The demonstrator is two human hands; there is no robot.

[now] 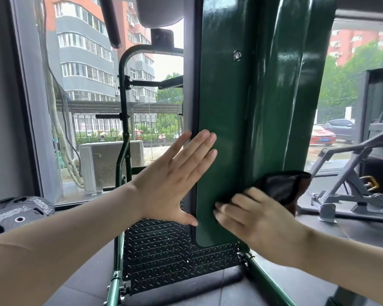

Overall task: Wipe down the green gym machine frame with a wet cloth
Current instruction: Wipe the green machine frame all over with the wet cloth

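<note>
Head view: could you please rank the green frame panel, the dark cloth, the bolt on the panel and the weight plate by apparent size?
1. green frame panel
2. weight plate, partly cut off by the edge
3. dark cloth, partly hidden under the right hand; plate versus cloth is unsure
4. bolt

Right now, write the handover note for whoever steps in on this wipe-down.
Left hand: open, flat, fingers on the left edge of the green frame panel.
Right hand: holds the dark cloth against the panel's lower right.
Done: cannot tell; the upright is glossy, with no clear wet trace.
Left: carry the cloth over the rest of the panel, the bolt area and the lower green tubes.
</note>
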